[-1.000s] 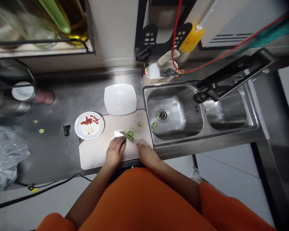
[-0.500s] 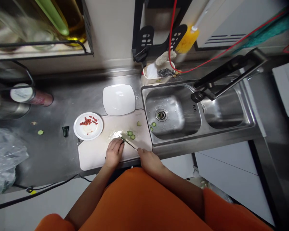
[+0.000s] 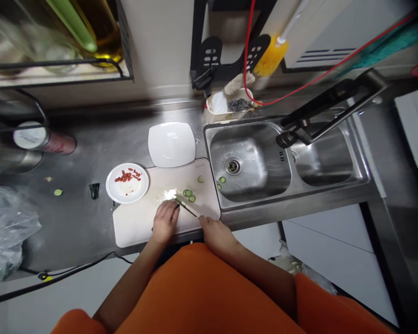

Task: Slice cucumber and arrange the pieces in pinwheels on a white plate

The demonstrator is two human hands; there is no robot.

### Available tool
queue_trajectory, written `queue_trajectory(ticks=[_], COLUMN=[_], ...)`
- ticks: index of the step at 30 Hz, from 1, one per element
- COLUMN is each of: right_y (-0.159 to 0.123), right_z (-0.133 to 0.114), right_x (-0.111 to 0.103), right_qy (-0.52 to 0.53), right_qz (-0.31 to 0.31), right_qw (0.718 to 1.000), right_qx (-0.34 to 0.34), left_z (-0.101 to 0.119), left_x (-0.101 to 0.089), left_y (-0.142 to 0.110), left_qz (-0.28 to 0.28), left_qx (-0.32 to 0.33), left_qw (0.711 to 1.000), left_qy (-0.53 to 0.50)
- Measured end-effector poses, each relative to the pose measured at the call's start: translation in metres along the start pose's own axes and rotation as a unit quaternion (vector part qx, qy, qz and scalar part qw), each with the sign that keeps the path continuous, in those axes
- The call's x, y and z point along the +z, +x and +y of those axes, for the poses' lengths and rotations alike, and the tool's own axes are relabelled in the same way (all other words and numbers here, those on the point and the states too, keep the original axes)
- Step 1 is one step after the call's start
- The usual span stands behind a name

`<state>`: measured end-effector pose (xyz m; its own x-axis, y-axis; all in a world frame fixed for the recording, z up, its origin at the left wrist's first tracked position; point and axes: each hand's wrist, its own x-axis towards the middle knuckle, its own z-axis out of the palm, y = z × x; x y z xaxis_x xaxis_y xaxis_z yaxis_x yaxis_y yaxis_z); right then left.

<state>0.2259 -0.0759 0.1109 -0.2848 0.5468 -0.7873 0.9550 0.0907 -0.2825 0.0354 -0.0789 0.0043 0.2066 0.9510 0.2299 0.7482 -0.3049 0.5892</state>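
My right hand (image 3: pixel 216 233) is closed round the handle of a kitchen knife (image 3: pixel 187 207), whose blade points up and left toward my left fingertips. My left hand (image 3: pixel 165 222) presses down with curled fingers on a cucumber, mostly hidden under it; only dark green bits show at its edges. Both hands are over the near part of a pale cutting board (image 3: pixel 135 227). Several cucumber slices (image 3: pixel 188 195) lie just right of the blade, and one more piece (image 3: pixel 201 179) sits near the board's right edge. Wet patches shine on the board.
A white plate with red pieces (image 3: pixel 127 183) overlaps the board's left corner. Behind the board stands a square white dish (image 3: pixel 172 144). The double sink (image 3: pixel 251 157) adjoins on the right, with slices at its edge. A cucumber end (image 3: pixel 94 191) and plastic bag (image 3: pixel 10 232) lie left.
The knife blade has turned slightly and now shows narrower, more edge-on, beside my left fingertips. My hands stay in nearly the same place.
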Motion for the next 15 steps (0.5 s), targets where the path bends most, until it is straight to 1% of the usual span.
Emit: queue_trajectory(ticks=[4, 9, 15], right_y=[0.0013, 0.0040, 0.0090], right_z=[0.0003, -0.0004, -0.0015], right_x=[0.0000, -0.0013, 0.0018], right_qy=[-0.002, -0.001, 0.001], right_qz=[0.011, 0.006, 0.014], right_qw=[1.000, 1.000, 1.000], right_qx=[-0.009, -0.011, -0.015], left_z=[-0.0008, -0.0015, -0.0006], left_x=[0.0004, 0.0010, 0.0004], left_y=[-0.0002, -0.0006, 0.0002], left_qz=[0.001, -0.001, -0.002], left_qx=[0.000, -0.009, -0.011], left_qw=[1.000, 1.000, 1.000], left_qy=[-0.004, -0.017, -0.015])
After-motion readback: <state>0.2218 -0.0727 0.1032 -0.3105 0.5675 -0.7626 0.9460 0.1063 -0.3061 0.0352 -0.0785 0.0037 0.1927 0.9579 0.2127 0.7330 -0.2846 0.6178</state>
